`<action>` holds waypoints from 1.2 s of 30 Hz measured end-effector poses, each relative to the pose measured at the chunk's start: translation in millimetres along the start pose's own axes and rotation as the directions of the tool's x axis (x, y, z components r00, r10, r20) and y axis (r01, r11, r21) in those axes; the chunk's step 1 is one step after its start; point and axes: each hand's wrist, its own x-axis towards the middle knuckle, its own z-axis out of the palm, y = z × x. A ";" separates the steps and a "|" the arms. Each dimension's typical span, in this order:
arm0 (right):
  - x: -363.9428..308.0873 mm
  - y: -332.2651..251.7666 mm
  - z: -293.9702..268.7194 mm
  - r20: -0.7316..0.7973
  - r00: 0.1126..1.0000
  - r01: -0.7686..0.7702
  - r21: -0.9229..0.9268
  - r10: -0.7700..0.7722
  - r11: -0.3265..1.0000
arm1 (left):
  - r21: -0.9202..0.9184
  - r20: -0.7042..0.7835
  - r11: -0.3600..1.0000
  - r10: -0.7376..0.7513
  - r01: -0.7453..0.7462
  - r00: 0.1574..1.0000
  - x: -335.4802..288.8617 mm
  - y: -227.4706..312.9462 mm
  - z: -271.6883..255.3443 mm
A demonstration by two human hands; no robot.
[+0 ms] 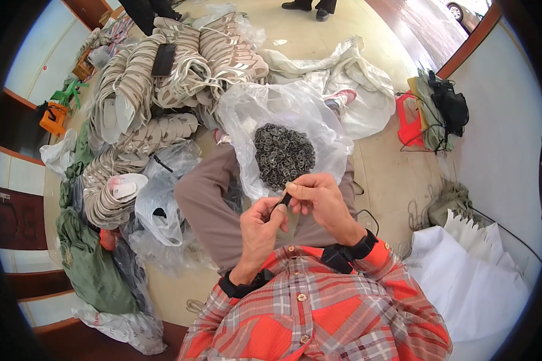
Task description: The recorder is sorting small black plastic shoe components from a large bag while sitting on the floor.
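Observation:
In front of my chest both hands meet around a small dark strip-like piece point(286, 199), mostly covered by fingers, so its exact kind cannot be made out. My left hand point(259, 233) is closed on its lower end, thumb and fingers pinching. My right hand point(324, 202) pinches the upper end between thumb and forefinger. Just beyond the hands, a clear plastic bag point(241, 114) lies spread open over my lap. Inside it is a heap of small dark metal buckles point(283, 155).
Stacks of beige shoe uppers point(123, 90) fill the left, with a black phone point(164, 59) on top. Plastic bags point(162, 216) lie beside my knee. White sacking point(367, 84) is beyond the bag. At right are a red stool point(409, 120) and white cloth point(457, 277). Another person's shoes point(307, 7) show ahead.

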 end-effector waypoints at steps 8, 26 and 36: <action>-12.7 0.6 19.0 0.420 0.523 0.742 -0.652 -0.742 0.154 | 0.056 -0.114 0.993 0.109 -0.103 0.987 -2.2 18.6 5.0; -6.0 -11.2 4.8 0.760 0.622 0.703 -0.648 -0.189 -0.294 | 0.614 -0.087 0.715 0.483 -0.335 0.871 -2.5 -15.5 -5.0; -8.4 9.0 -20.0 0.801 0.597 0.793 -0.599 -0.048 -0.112 | 0.590 -0.172 0.774 0.398 -0.229 0.901 -20.5 -19.7 0.6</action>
